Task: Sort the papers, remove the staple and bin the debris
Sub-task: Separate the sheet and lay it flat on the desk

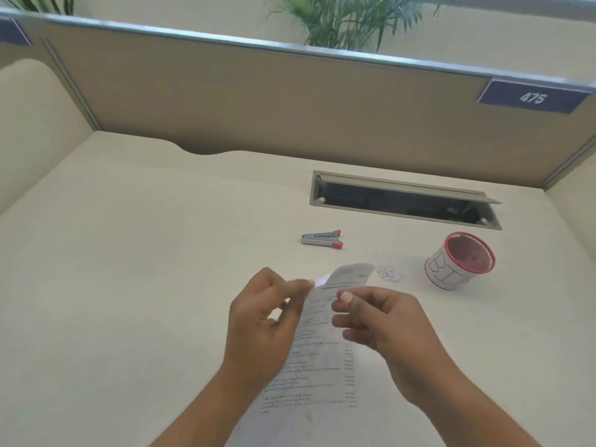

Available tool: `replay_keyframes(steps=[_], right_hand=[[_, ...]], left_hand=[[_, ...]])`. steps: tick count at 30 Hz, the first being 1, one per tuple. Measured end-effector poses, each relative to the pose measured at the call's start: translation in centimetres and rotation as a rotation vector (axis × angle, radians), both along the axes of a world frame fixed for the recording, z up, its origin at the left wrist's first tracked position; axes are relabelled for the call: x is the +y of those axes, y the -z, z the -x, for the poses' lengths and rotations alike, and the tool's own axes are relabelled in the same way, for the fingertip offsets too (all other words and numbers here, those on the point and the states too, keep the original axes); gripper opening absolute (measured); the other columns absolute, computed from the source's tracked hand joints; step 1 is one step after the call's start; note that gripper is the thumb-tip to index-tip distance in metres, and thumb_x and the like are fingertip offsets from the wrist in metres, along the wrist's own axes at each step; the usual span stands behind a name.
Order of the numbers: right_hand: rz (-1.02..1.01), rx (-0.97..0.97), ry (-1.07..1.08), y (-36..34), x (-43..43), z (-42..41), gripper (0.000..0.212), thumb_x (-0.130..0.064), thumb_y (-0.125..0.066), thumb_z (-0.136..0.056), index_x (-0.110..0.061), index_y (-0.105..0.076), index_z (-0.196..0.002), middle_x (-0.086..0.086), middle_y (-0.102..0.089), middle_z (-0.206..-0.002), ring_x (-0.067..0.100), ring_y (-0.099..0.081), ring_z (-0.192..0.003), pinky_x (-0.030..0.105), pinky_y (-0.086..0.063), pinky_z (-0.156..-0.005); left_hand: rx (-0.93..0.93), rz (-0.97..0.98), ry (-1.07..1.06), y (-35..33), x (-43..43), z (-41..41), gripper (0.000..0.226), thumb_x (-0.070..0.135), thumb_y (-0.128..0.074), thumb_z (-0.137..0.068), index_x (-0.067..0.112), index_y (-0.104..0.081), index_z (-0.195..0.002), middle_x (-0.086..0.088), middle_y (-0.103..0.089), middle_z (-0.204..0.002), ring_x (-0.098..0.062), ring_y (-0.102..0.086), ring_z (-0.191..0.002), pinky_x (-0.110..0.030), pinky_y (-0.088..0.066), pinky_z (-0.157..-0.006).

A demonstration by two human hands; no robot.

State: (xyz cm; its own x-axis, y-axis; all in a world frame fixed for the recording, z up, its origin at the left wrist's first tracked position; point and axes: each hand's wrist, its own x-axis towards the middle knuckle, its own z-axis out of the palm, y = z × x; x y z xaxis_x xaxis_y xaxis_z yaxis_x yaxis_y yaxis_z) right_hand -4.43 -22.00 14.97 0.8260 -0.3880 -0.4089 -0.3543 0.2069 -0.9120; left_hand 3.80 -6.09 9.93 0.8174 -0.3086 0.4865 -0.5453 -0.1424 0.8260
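Cream desk (145, 285) inside a tan cubicle partition (258, 101); blue number plate reading 475 (532, 97) at the partition's upper right. Green palm fronds (348, 24) show above the partition rail.

White printed paper sheets (319, 350) are held up over the near middle of the desk, between both hands, top edge curling away from the camera. Lines of black text visible; blurred, not readable.

Left hand (261, 321): thumb and forefinger pinched narrowly at the sheets' upper left corner, where a small bright blur sits. Whether a staple is under the fingertips, I cannot tell.

Right hand (387, 327): thumb on the front face of the sheets near the top, fingers curled at the right edge, holding the paper.

Small silver staple remover with red tips (322, 238) lies flat on the desk beyond the hands, apart from them.

Red mesh cup with a white handwritten paper label (461, 261) stands upright at right. Between it and the paper's top edge, a small faint scatter of pale bits (390, 274) lies on the desk.

Open grey cable hatch (403, 201) is set in the desk behind.
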Motion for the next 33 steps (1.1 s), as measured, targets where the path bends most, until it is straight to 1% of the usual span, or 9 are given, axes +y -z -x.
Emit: replay_keyframes(steps=[2, 4, 8, 11, 15, 22, 26, 29, 33], right_hand=[[-0.071, -0.025, 0.01, -1.7, 0.5, 1.5, 0.024, -0.034, -0.077, -0.077, -0.011, -0.079, -0.085, 0.008, -0.078, -0.086, 0.02, -0.075, -0.079, 0.022, -0.057, -0.063], [-0.129, -0.059, -0.01, -3.1, 0.8, 2.8, 0.034, -0.041, -0.078, -0.069, -0.011, -0.079, -0.084, 0.006, -0.077, -0.081, 0.019, -0.074, -0.076, 0.022, -0.056, -0.062], [-0.206, -0.092, -0.074, -4.7, 1.7, 5.2, 0.03, -0.038, -0.077, -0.071, -0.01, -0.079, -0.084, 0.007, -0.077, -0.084, 0.017, -0.072, -0.077, 0.021, -0.055, -0.062], [-0.226, -0.099, -0.087, -5.2, 2.1, 6.5, 0.026, -0.035, -0.076, -0.07, -0.012, -0.078, -0.082, 0.006, -0.075, -0.08, 0.015, -0.069, -0.074, 0.021, -0.054, -0.06], [-0.258, -0.128, -0.117, -5.7, 2.3, 7.9, 0.024, -0.028, -0.07, -0.077, -0.009, -0.078, -0.09, 0.007, -0.075, -0.083, 0.013, -0.067, -0.071, 0.02, -0.052, -0.058], [-0.196, -0.17, -0.134, -6.7, 3.0, 9.1, 0.014, -0.024, -0.066, -0.077, -0.013, -0.075, -0.074, 0.004, -0.07, -0.073, 0.011, -0.061, -0.065, 0.018, -0.049, -0.057], [-0.198, -0.179, -0.149, -7.4, 3.3, 9.4, 0.018, -0.028, -0.067, -0.074, -0.012, -0.074, -0.076, 0.005, -0.071, -0.074, 0.012, -0.061, -0.065, 0.018, -0.049, -0.057], [-0.201, -0.192, -0.16, -7.8, 3.5, 9.6, 0.019, -0.028, -0.067, -0.074, -0.011, -0.075, -0.077, 0.004, -0.071, -0.073, 0.011, -0.061, -0.064, 0.018, -0.048, -0.056], [-0.188, -0.204, -0.161, -8.1, 3.6, 9.7, 0.02, -0.029, -0.067, -0.072, -0.011, -0.075, -0.077, 0.004, -0.071, -0.073, 0.009, -0.061, -0.063, 0.016, -0.047, -0.054]], left_hand=[[-0.175, -0.04, 0.003, -1.2, 0.3, 1.6, 0.024, 0.005, -0.073, -0.086, 0.023, -0.077, -0.102, 0.004, -0.058, -0.075, -0.012, -0.059, -0.065, -0.028, -0.049, -0.053], [-0.346, -0.095, 0.006, -2.0, 0.7, 3.0, 0.019, 0.003, -0.07, -0.088, 0.015, -0.079, -0.1, -0.002, -0.062, -0.075, -0.015, -0.059, -0.062, -0.032, -0.048, -0.048], [-0.62, -0.147, 0.039, -3.6, 1.7, 5.2, 0.026, -0.002, -0.069, -0.088, 0.014, -0.07, -0.108, -0.009, -0.069, -0.082, -0.024, -0.069, -0.068, -0.035, -0.052, -0.048], [-0.734, -0.145, 0.039, -4.2, 2.2, 6.2, 0.028, -0.003, -0.073, -0.086, 0.014, -0.069, -0.107, -0.002, -0.061, -0.092, -0.025, -0.069, -0.07, -0.036, -0.052, -0.049], [-0.738, -0.115, 0.029, -4.4, 2.8, 7.2, 0.028, -0.004, -0.073, -0.085, 0.014, -0.068, -0.107, -0.001, -0.058, -0.094, -0.026, -0.069, -0.072, -0.037, -0.054, -0.051], [-0.692, -0.121, 0.012, -5.2, 3.2, 8.3, 0.023, -0.003, -0.067, -0.091, 0.012, -0.069, -0.108, -0.002, -0.06, -0.089, -0.027, -0.069, -0.07, -0.038, -0.053, -0.051], [-0.683, -0.113, -0.028, -5.9, 3.3, 8.8, 0.019, -0.002, -0.066, -0.093, 0.01, -0.069, -0.107, -0.013, -0.068, -0.075, -0.027, -0.069, -0.068, -0.037, -0.052, -0.051], [-0.686, -0.095, -0.05, -6.2, 3.3, 9.2, 0.014, 0.001, -0.064, -0.096, 0.009, -0.069, -0.106, -0.014, -0.068, -0.074, -0.026, -0.069, -0.069, -0.036, -0.052, -0.053], [-0.676, -0.07, -0.051, -6.2, 3.4, 9.5, 0.015, 0.0, -0.063, -0.095, 0.008, -0.069, -0.107, -0.015, -0.069, -0.075, -0.024, -0.07, -0.072, -0.034, -0.053, -0.058]])
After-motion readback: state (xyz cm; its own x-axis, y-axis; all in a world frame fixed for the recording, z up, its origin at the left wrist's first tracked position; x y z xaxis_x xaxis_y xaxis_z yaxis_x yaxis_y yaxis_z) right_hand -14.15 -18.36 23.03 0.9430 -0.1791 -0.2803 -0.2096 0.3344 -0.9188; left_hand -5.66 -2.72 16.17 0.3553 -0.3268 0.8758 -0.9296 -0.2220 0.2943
